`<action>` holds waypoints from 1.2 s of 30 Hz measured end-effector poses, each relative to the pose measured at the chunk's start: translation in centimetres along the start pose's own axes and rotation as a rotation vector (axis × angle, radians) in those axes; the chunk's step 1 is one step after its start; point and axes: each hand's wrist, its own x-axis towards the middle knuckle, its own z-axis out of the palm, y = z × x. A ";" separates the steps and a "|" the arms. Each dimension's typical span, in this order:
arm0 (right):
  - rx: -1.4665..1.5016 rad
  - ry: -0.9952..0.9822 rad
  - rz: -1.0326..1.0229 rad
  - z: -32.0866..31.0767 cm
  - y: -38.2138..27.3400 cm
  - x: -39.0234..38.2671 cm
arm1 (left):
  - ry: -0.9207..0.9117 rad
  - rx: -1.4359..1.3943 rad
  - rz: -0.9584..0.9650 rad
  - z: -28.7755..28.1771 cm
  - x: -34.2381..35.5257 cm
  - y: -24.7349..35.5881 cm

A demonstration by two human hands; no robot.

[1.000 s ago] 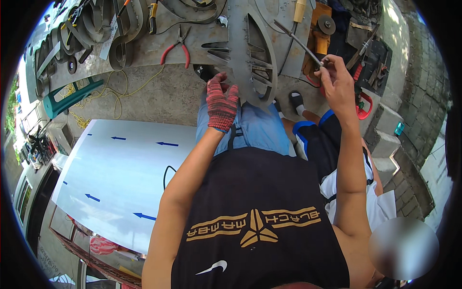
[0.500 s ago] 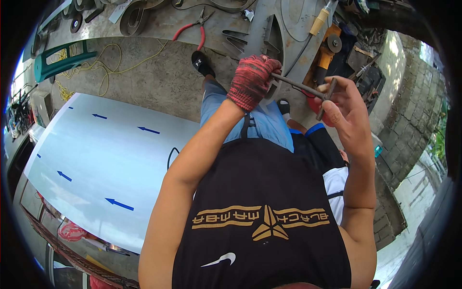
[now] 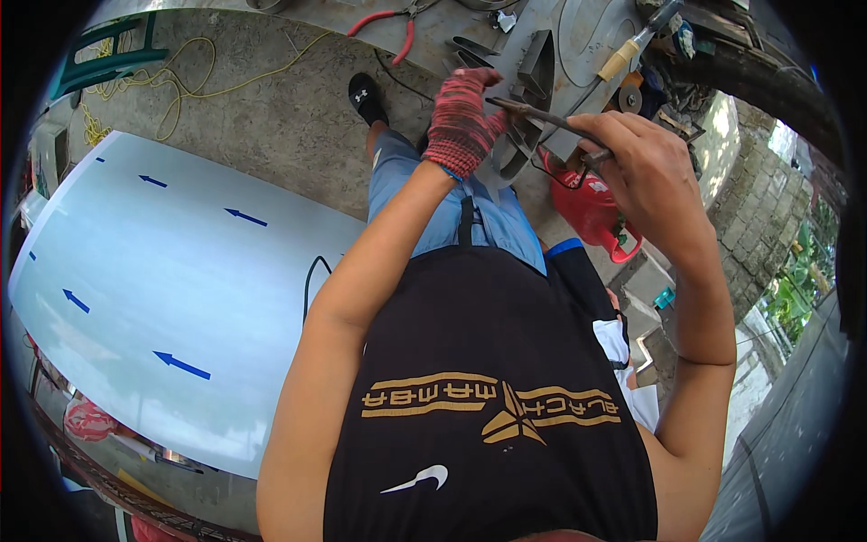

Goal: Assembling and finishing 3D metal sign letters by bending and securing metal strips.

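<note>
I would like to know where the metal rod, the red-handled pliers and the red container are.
Metal rod (image 3: pixel 549 118), head view: on its shaft.
Red-handled pliers (image 3: pixel 409 38), head view: on one handle.
Red container (image 3: pixel 585 211), head view: on its body.

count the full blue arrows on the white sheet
4 on the white sheet: upper left arrow, upper right arrow, lower left arrow, lower right arrow. The left arm may hide more.

- glove (image 3: pixel 458 126): knitted cloth, matt, ribbed at the cuff
- dark rod (image 3: pixel 533 110): dull bare metal
- finned piece (image 3: pixel 539 59) at the far side: smooth grey metal
- handle (image 3: pixel 619 60), far right: matt pale wood
- jug (image 3: pixel 585 206), right: glossy red plastic
- sheet (image 3: pixel 181 262), left: smooth, faintly glossy
- floor (image 3: pixel 298 99): rough, matt concrete
- tank top (image 3: pixel 470 316): matt black cloth
</note>
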 end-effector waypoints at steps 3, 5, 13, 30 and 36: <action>0.063 0.107 0.168 0.7 0.7 1.4 | 0.118 -0.001 -0.287 0.5 -1.3 -1.9; 0.024 0.095 0.190 1.6 1.2 2.6 | 0.151 0.016 -0.400 1.0 -1.5 -2.8; 0.034 0.084 0.342 4.0 1.2 5.7 | -0.001 0.201 -0.518 2.2 0.4 -4.3; 0.396 0.025 0.591 3.8 0.2 8.4 | 0.102 0.185 -0.465 3.3 0.5 -6.2; 0.534 0.008 0.633 3.9 -0.1 8.4 | 0.086 0.192 -0.469 3.2 0.4 -6.1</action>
